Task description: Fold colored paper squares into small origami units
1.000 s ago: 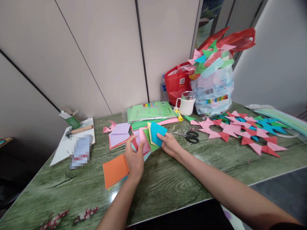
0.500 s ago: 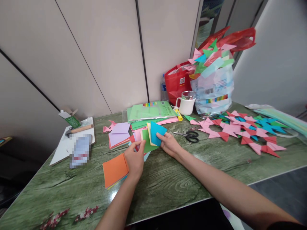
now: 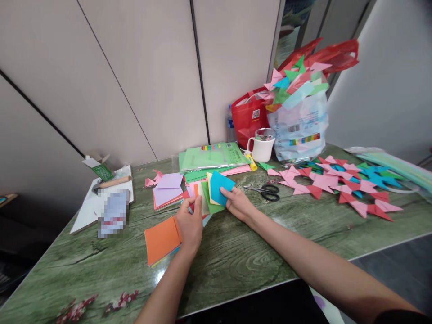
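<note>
My right hand [image 3: 238,203] pinches a fan of small paper squares, with a blue sheet [image 3: 220,187] on top and yellow and green ones under it. My left hand [image 3: 189,223] grips the left part of the same loose spread of coloured squares [image 3: 199,200], thumb on a pale sheet. Both hands rest low over the green wood-patterned table [image 3: 236,256]. An orange-topped paper stack [image 3: 161,240] lies just left of my left wrist, and a lilac stack [image 3: 167,190] sits behind it.
Black scissors [image 3: 266,192] lie right of my right hand. Behind stand green paper packs [image 3: 212,158], a white mug [image 3: 262,146], a red bag [image 3: 249,116] and a clear bag [image 3: 299,121] stuffed with folded pieces. Folded paper stars [image 3: 340,184] cover the right side. A white board [image 3: 92,202] lies left.
My left hand let the pink sheets drop, slid slightly nearer, then took hold of a pale sheet in the spread. My right hand with the blue sheet stayed in place.
</note>
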Tool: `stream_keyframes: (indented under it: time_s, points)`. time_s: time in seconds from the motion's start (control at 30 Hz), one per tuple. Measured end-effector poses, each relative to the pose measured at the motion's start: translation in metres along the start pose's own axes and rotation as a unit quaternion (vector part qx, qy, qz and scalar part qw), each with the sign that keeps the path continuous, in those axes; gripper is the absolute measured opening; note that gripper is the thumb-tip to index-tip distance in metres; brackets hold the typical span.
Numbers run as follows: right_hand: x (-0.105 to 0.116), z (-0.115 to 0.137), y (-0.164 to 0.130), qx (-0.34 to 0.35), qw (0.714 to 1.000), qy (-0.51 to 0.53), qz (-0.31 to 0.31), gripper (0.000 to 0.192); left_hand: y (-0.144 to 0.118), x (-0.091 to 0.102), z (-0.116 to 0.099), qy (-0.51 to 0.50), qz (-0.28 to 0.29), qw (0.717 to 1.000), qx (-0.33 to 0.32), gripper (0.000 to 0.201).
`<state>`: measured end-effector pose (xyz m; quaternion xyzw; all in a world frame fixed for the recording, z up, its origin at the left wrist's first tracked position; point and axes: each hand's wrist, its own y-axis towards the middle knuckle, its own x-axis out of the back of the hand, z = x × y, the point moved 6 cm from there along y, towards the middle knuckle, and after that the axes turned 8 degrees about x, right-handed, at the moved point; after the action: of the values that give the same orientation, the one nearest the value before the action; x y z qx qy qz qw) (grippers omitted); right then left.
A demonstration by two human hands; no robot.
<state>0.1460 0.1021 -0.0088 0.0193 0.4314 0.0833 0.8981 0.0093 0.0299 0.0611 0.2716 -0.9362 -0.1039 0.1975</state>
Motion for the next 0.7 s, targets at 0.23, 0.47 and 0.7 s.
stream_keyframes:
  time_s: [0.23, 0.47, 0.7]
  points:
    - [0.0016, 0.0001, 0.0003, 0.009, 1.0, -0.001, -0.003, 0.028, -0.0014, -0.0019, 0.0009, -0.009, 0.006, 1.0, 0.003, 0.026]
    - [0.0003, 0.0039, -0.0001, 0.028, 1.0, -0.009, -0.002, 0.026, -0.0006, -0.0015, 0.0038, -0.024, -0.008, 0.999, 0.028, 0.024]
    - [-0.0011, 0.0056, -0.0006, 0.031, 0.999, -0.008, 0.007, 0.026, 0.0005, 0.0, 0.0021, -0.017, -0.004, 1.0, 0.02, 0.019]
